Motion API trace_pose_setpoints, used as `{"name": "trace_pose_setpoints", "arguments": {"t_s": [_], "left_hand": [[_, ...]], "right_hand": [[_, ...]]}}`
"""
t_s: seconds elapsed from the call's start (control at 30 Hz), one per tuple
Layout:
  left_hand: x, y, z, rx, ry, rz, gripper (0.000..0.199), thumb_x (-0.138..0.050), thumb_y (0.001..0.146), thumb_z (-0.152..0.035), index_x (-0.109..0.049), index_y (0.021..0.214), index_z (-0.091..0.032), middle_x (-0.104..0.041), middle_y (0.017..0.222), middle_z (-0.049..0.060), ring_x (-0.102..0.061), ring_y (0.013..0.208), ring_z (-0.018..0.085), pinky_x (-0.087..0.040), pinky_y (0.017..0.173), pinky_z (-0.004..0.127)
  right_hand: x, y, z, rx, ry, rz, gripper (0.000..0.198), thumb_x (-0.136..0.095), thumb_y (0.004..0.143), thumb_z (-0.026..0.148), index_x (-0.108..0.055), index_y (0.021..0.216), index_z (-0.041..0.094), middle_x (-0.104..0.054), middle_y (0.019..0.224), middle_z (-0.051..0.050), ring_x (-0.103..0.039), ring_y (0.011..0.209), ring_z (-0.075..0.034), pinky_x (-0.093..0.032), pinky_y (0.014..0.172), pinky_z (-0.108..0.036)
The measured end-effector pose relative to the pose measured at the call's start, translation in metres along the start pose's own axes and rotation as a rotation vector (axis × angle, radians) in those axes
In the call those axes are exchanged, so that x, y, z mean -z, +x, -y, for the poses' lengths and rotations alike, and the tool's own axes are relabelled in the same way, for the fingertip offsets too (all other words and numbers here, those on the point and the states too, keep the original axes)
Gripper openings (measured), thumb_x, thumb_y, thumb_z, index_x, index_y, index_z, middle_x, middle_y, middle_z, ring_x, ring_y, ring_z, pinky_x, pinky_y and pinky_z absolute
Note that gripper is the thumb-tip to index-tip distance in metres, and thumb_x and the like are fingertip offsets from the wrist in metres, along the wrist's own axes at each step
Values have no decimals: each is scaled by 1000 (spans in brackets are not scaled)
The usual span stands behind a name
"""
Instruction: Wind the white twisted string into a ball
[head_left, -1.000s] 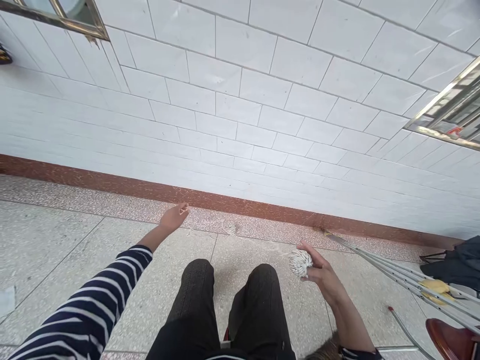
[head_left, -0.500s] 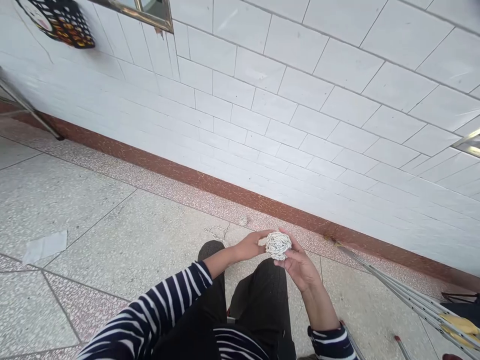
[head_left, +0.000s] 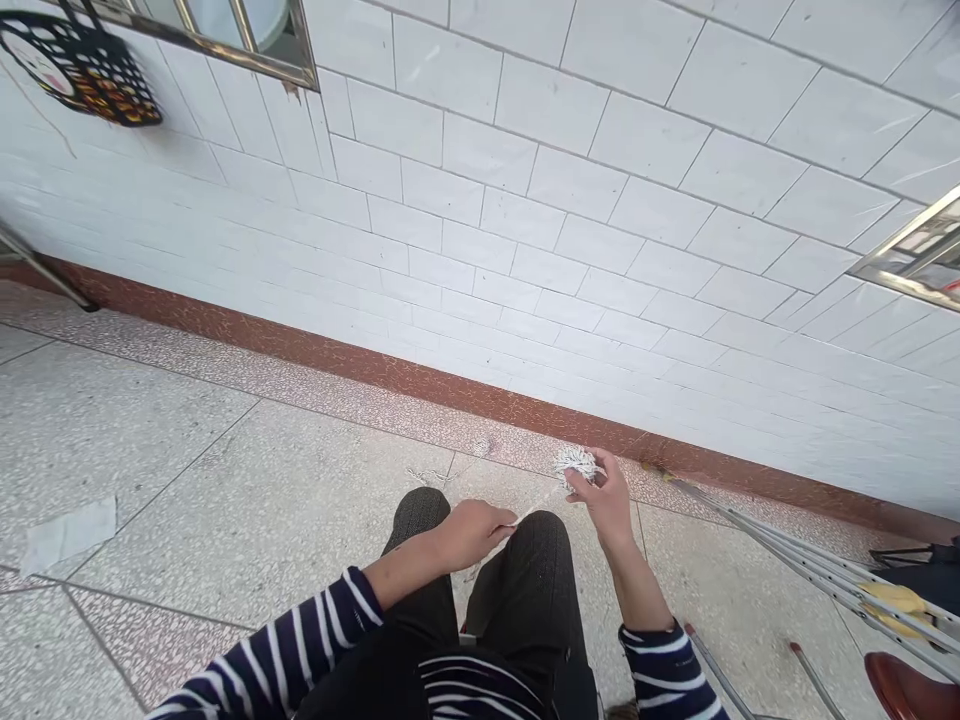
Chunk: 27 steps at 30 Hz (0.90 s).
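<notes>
A round white ball of braided cord [head_left: 574, 464] sits in my right hand [head_left: 606, 500], whose fingers wrap its right side and front. From the ball a pale strand [head_left: 538, 504] runs down and left to my left hand [head_left: 478, 532]. There the thumb and fingers pinch the strand just above my knees. Beyond my knees, on the floor, lie a small white coil [head_left: 483, 446] and a loose length of white cord [head_left: 429, 476].
A white tiled wall [head_left: 480, 270] with a reddish-brown base strip rises ahead. Metal crutches [head_left: 810, 565] with a yellow pad lean at right, near a dark red rounded seat [head_left: 911, 685]. A pale sheet [head_left: 71, 535] lies on the floor at left. A patterned bag [head_left: 82, 70] hangs upper left.
My left hand has left the ball and moved down and left, drawing a strand out from it. My right hand has shifted slightly up and right with the ball.
</notes>
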<state>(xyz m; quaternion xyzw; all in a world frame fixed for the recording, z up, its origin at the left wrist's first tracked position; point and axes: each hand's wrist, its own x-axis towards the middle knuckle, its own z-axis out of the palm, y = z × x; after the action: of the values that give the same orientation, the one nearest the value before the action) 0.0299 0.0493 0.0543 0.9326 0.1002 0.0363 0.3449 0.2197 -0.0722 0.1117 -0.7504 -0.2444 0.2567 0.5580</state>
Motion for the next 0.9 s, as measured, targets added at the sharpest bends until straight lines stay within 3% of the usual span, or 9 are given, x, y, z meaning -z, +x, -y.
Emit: {"name": "trace_pose_setpoints", "arguments": {"t_s": [0.07,0.17,0.27,0.37,0.5,0.63,0.7,0.83,0.9], "left_hand": [[7,2,-10,-112,180,-22,26,-45,95,-26,-62,76,-19,-66,67,4,-60,65,19,-40,67,28],[20,11,-15,-230,374,-47,24,-45,95,-20,-64,80,-17,-67,68,5,-60,64,19,-43,83,34],[29,19,-6,-290,455,-59,19,-48,92,-14,-66,86,-17,-67,71,5,-60,67,18,-37,98,38],[26,22,7,-275,338,-64,21,-45,94,-15,-66,90,-18,-68,76,4,-61,73,17,-34,103,38],[12,21,10,-176,5,-69,32,-41,99,-32,-66,85,-18,-68,77,4,-61,76,18,-42,86,30],[-2,15,-1,-78,-324,-78,36,-39,99,-35,-66,82,-17,-68,77,3,-63,76,17,-42,67,23],[-8,11,-2,-57,-329,-111,31,-42,97,-30,-66,83,-17,-70,81,4,-64,78,18,-43,69,23],[-17,2,10,23,-229,-155,21,-50,90,-24,-65,78,-17,-69,77,5,-63,78,19,-44,74,25],[-23,-4,15,104,-334,-171,21,-51,88,-24,-63,73,-16,-68,72,4,-62,73,17,-44,71,25]], "right_hand": [[-10,3,-13,20,-54,-35,52,-77,64,41,-56,108,25,-52,115,-8,-52,103,-30,-55,74,-41],[-26,-4,-33,23,-77,60,46,-77,57,29,-62,101,25,-52,115,-7,-48,111,-31,-49,89,-43],[-33,-20,-48,-66,-3,272,45,-73,54,23,-68,99,25,-59,104,-5,-56,95,-27,-53,75,-39],[-30,-36,-52,-205,131,481,50,-73,58,27,-68,108,23,-64,89,-4,-61,77,-24,-53,57,-35],[-19,-52,-49,-308,342,633,59,-79,55,29,-66,112,24,-68,96,-3,-65,76,-24,-56,58,-36],[-13,-63,-53,-430,642,570,62,-87,53,31,-67,112,28,-68,109,-5,-68,84,-27,-57,61,-37],[-12,-66,-58,-478,702,493,66,-93,46,32,-68,107,27,-70,109,-7,-68,86,-30,-58,63,-40],[-15,-71,-63,-496,720,434,55,-91,57,33,-68,107,28,-72,107,-8,-68,98,-31,-56,77,-45],[-17,-73,-60,-467,728,410,57,-93,54,31,-68,105,28,-73,105,-6,-68,96,-30,-55,80,-47]]}}
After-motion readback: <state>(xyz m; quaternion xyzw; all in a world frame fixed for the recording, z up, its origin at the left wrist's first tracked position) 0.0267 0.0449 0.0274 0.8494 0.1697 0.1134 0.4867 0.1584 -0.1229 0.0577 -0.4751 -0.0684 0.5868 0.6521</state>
